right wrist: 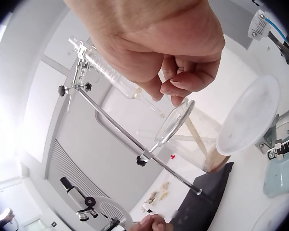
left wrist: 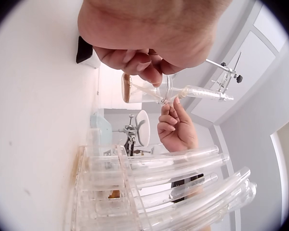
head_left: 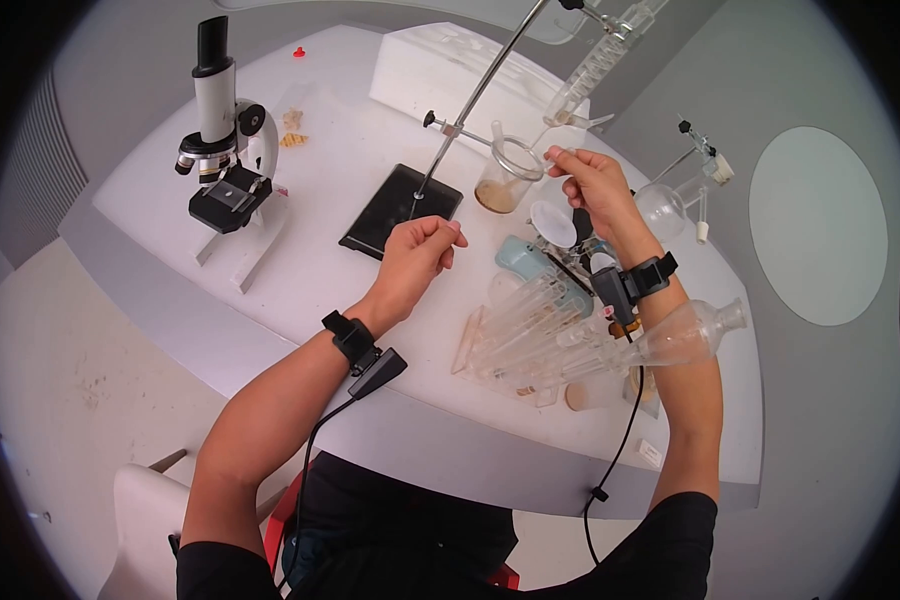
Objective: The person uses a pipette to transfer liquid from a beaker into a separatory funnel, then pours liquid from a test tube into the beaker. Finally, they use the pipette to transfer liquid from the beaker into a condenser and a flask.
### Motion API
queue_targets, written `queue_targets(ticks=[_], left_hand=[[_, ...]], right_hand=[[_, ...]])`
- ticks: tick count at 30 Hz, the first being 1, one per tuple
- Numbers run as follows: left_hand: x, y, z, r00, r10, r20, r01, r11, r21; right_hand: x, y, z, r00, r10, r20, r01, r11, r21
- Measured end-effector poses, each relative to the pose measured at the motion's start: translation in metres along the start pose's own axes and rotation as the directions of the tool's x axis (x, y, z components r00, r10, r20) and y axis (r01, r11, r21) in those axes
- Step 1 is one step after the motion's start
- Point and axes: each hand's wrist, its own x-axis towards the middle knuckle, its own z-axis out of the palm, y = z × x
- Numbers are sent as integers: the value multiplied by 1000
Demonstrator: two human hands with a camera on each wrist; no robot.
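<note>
My right hand (head_left: 602,190) is raised at the rim of a glass beaker (head_left: 492,192), its thumb and fingertips pinching the upper end of a thin stirring rod (right wrist: 196,137). The rod slants down into brown matter at the beaker's bottom. Another clear glass rod (right wrist: 151,136) leans in the beaker and sticks out past the rim. A metal ring (head_left: 519,158) on a stand surrounds the beaker's mouth in the head view. My left hand (head_left: 417,258) hovers in front of the stand's black base (head_left: 388,205), fingers loosely curled with nothing in them.
A clear rack of test tubes (head_left: 530,335) stands between my arms, a glass flask (head_left: 675,335) overlapping my right forearm. A blue balance (head_left: 522,258) with a white pan (head_left: 553,224) is near the beaker. A microscope (head_left: 220,130) stands left; a coiled condenser (head_left: 600,65) hangs above.
</note>
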Motion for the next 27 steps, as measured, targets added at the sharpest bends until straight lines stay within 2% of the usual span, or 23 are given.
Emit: queue_targets(ticks=[14, 21, 27], left_hand=[[-1, 2, 0, 1000, -11, -7, 11, 1000, 13], [0, 0, 0, 1000, -7, -10, 8, 1000, 19], [0, -1, 0, 1000, -2, -18, 2, 1000, 20]], right_hand=[[-22, -12, -38, 970, -70, -231, 111, 980, 167], [-39, -7, -45, 960, -75, -271, 148, 955, 258], [-75, -23, -60, 934, -112, -341, 231, 915, 331]])
